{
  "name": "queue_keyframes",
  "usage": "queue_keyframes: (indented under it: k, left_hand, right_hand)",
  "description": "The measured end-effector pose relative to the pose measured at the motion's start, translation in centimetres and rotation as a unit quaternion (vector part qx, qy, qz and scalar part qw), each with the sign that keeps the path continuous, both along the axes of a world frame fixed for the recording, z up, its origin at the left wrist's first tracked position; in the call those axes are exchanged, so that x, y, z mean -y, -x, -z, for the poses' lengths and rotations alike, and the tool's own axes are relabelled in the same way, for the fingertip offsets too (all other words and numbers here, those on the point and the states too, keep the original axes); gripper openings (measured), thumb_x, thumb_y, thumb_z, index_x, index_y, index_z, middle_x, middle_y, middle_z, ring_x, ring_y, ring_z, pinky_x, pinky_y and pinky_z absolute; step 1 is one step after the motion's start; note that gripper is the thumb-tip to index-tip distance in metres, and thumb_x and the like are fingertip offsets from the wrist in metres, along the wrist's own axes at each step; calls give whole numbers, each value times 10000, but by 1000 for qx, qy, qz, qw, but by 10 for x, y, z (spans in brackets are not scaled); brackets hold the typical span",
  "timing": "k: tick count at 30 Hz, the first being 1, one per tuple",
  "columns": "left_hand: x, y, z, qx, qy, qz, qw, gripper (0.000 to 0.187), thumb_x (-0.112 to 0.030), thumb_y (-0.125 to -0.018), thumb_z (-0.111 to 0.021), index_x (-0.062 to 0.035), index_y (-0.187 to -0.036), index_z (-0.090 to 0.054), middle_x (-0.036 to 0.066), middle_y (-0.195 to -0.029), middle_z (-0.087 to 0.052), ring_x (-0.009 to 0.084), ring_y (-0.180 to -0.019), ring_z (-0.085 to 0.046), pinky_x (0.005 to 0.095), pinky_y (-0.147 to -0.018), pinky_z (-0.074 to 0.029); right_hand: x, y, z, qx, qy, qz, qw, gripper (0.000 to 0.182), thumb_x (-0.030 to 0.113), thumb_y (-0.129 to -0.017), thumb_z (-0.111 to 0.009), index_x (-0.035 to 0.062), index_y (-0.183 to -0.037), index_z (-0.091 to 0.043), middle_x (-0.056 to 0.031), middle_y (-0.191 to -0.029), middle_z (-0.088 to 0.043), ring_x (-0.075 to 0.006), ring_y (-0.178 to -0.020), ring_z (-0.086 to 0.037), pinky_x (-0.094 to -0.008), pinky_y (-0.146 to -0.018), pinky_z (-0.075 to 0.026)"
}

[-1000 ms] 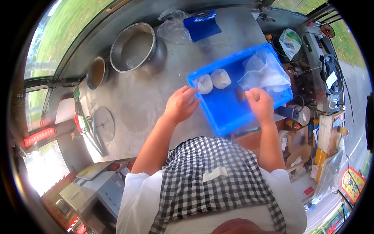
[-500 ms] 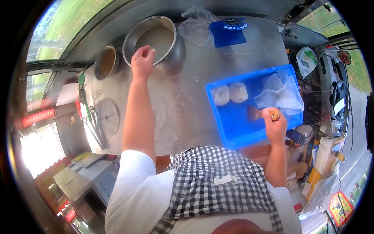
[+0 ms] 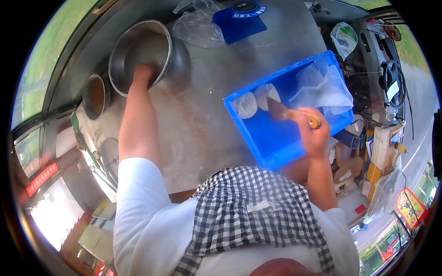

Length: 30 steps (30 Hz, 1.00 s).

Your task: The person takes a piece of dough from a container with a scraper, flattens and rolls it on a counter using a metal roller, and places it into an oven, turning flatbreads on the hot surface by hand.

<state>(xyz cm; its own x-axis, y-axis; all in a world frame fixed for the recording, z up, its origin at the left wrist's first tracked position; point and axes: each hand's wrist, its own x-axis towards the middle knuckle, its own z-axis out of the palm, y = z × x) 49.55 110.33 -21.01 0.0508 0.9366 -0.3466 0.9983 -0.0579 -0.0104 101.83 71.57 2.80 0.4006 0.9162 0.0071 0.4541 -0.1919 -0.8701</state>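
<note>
My left hand (image 3: 144, 73) reaches down into a large metal bowl (image 3: 113, 69), its fingers hidden inside. Pale, greyish contents line the bowl's bottom. My right hand (image 3: 315, 134) is closed round the wooden handle of a scraper (image 3: 278, 111) with a flat metal blade. That blade hangs over a blue plastic crate (image 3: 271, 158), its tip overlapping the right one of two pale rounded lumps (image 3: 264, 93) in this view. The other pale lump (image 3: 244, 106) sits beside it, in the crate's left corner. Thin translucent sheeting (image 3: 317, 89) covers the crate's far right part.
A smaller bowl (image 3: 95, 96) with brownish contents stands left of the large one. At the back of the metal table (image 3: 198, 92) lie a clear plastic bag (image 3: 198, 30) and a blue stand (image 3: 239, 25). Long utensils (image 3: 94, 156) lie along the left edge.
My left hand has gone from above the bowl's rim down into it. The scraper has swung left toward the pale lumps. The whole view has shifted, moving the table things leftward.
</note>
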Motion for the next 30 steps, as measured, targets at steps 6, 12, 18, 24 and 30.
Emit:
queue_keyframes:
  k: [6,12,18,24,30]
  left_hand:
    - [49,-77,-118,188,-204,-29,960,468,-452,-991,-642,-74,-1243,-753,223,-1265,-725,420,-1184,-673,481,-1017,-525]
    - [160,-207,-202,401,-315,108,853,265,-59,-899,-765,-53,-1164,-757,150,-1132,-751,362,-1064,-705,414,-952,-564]
    - [251,-275,-195,480,-167,282,814,277,-24,-830,-775,-62,-1102,-747,115,-1155,-746,322,-1068,-713,427,-944,-567]
    - [284,-294,-167,317,-79,384,864,331,-149,-843,-773,-87,-1166,-731,74,-1295,-694,263,-1271,-626,484,-1199,-415]
    - [286,-297,-160,235,-66,402,883,430,-283,-876,-740,-72,-1251,-729,83,-1352,-672,233,-1403,-537,483,-1322,-213]
  right_hand:
    - [-13,11,2,16,-10,-5,1000,193,170,-968,-775,-11,-1031,-751,-138,-974,-763,-241,-848,-728,-348,-784,-572]
    - [-27,15,11,-2,0,-32,999,179,171,-963,-770,-1,-1007,-745,-126,-916,-755,-248,-810,-720,-346,-763,-565]
    - [-38,20,19,6,-12,-38,999,167,174,-960,-771,11,-985,-738,-129,-905,-754,-269,-808,-721,-361,-746,-563]
    - [-41,18,26,16,-19,-51,998,166,178,-959,-775,20,-973,-726,-135,-892,-743,-296,-813,-721,-381,-733,-564]
    - [-43,17,29,50,-30,-54,997,166,180,-955,-778,25,-967,-723,-144,-905,-744,-333,-810,-721,-397,-729,-570]
